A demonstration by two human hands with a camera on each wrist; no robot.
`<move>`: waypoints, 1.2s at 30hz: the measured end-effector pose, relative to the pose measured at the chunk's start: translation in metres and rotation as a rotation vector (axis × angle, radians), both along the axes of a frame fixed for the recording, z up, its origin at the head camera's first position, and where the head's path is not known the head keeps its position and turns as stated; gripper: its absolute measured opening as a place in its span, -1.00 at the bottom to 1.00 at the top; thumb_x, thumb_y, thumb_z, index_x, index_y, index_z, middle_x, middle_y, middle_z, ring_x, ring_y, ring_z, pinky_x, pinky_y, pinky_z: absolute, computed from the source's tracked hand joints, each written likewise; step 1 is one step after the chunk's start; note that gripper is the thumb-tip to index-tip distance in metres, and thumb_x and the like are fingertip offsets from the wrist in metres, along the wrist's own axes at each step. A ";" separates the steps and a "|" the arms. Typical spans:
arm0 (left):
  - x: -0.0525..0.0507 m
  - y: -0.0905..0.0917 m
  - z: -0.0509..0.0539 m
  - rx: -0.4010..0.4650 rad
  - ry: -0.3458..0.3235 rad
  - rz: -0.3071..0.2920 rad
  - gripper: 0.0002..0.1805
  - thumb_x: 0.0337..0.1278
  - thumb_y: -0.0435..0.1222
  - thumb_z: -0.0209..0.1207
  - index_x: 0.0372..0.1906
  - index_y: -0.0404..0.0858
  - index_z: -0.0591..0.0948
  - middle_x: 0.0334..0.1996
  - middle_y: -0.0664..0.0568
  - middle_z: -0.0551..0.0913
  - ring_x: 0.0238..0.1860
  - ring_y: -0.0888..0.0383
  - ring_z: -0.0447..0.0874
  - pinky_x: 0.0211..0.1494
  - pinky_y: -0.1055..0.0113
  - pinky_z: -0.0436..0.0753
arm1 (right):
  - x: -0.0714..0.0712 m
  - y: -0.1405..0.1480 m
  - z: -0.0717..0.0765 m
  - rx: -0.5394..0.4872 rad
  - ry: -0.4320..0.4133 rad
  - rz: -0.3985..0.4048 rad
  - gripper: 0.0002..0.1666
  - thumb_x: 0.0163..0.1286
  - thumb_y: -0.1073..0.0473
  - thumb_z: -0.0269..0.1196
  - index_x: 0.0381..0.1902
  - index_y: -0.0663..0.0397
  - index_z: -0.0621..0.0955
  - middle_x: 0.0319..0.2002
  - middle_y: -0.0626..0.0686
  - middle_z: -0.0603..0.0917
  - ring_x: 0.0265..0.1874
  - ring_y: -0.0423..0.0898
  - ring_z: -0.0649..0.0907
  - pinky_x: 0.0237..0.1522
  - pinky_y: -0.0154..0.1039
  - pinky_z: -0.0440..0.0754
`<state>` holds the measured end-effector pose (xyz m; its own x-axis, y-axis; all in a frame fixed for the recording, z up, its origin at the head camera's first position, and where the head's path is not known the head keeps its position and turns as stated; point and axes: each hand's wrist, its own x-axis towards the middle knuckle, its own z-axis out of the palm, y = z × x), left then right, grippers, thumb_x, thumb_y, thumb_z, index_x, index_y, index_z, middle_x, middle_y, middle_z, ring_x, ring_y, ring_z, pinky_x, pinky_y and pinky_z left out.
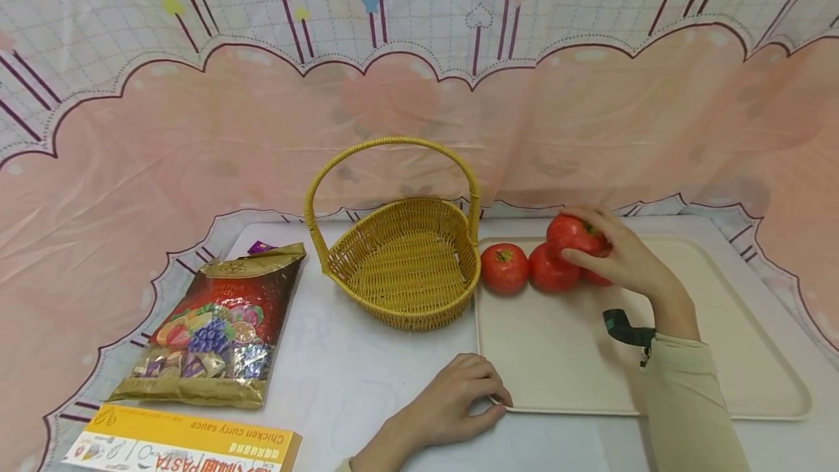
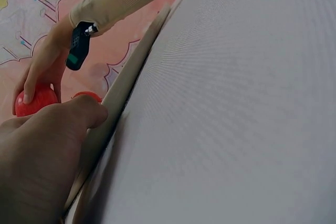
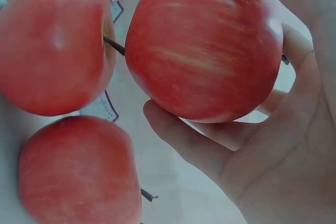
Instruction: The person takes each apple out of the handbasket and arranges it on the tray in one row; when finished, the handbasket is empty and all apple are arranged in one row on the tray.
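Note:
My right hand (image 1: 616,253) holds a red apple (image 1: 573,234) above the back part of the beige tray (image 1: 564,355). In the right wrist view, the thumb and fingers curve around this apple (image 3: 205,45), with other apples close beside it. A red apple (image 1: 504,268) and a second apple (image 1: 549,272) sit along the tray's back left; another apple (image 1: 595,277) is partly hidden under the right hand. My left hand (image 1: 452,399) rests at the tray's front left corner, fingers loosely bent, fingertips touching the rim. In the left wrist view its thumb overlaps the tray edge (image 2: 123,85).
Left of the tray stands a yellow woven basket (image 1: 406,268) with a tall handle. Farther left lie a bag of fruit candy (image 1: 216,326) and a pasta box (image 1: 183,439). A patterned cloth (image 1: 419,115) hangs behind the white table (image 1: 347,377).

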<state>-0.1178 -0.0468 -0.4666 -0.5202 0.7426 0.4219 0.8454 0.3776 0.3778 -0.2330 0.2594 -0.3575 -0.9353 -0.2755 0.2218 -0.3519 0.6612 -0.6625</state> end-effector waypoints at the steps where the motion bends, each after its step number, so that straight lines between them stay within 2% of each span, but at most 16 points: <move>1: 0.000 0.000 0.000 0.000 0.003 0.000 -0.92 0.12 -0.19 0.20 -0.30 0.09 0.64 -0.33 0.40 0.51 -0.03 0.42 0.42 0.22 0.53 0.33 | 0.000 0.001 0.000 0.002 -0.003 -0.005 -0.23 0.18 -0.01 0.35 0.33 -0.29 0.33 0.24 0.04 0.31 0.13 0.13 0.41 0.02 0.28 0.46; 11: -0.001 0.000 0.000 0.010 0.001 -0.006 -0.92 0.11 -0.20 0.20 -0.31 0.07 0.65 -0.34 0.36 0.54 -0.03 0.39 0.44 0.22 0.49 0.34 | 0.002 0.006 0.001 -0.022 0.005 -0.026 -0.26 0.21 0.03 0.32 0.33 -0.19 0.33 0.28 0.03 0.27 0.15 0.13 0.40 0.07 0.30 0.42; 18: -0.001 0.000 -0.002 0.012 -0.006 -0.009 -0.93 0.13 -0.19 0.19 -0.30 0.08 0.65 -0.34 0.36 0.54 -0.03 0.40 0.43 0.21 0.49 0.35 | 0.001 0.012 0.000 -0.032 -0.006 -0.048 -0.27 0.20 0.04 0.33 0.32 -0.26 0.33 0.29 0.01 0.25 0.17 0.15 0.39 0.07 0.31 0.41; 26: -0.001 -0.001 -0.002 0.015 -0.020 -0.010 -0.93 0.14 -0.18 0.19 -0.30 0.08 0.65 -0.33 0.37 0.55 -0.04 0.40 0.43 0.20 0.50 0.35 | 0.002 0.020 0.000 -0.033 -0.011 -0.064 -0.25 0.19 0.10 0.34 0.32 -0.20 0.33 0.30 0.06 0.25 0.17 0.19 0.39 0.04 0.34 0.41; 36: -0.001 -0.001 -0.002 0.022 -0.026 -0.013 -0.92 0.13 -0.19 0.19 -0.30 0.07 0.65 -0.33 0.36 0.54 -0.04 0.39 0.44 0.21 0.49 0.35 | 0.004 0.027 0.001 -0.043 0.005 -0.098 -0.29 0.22 0.07 0.31 0.31 -0.23 0.33 0.23 0.04 0.26 0.16 0.19 0.38 0.02 0.37 0.40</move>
<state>-0.1192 -0.0477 -0.4686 -0.5213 0.7402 0.4247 0.8401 0.3576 0.4079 -0.2285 0.2859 -0.3567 -0.9561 -0.1732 0.2365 -0.2907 0.6637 -0.6892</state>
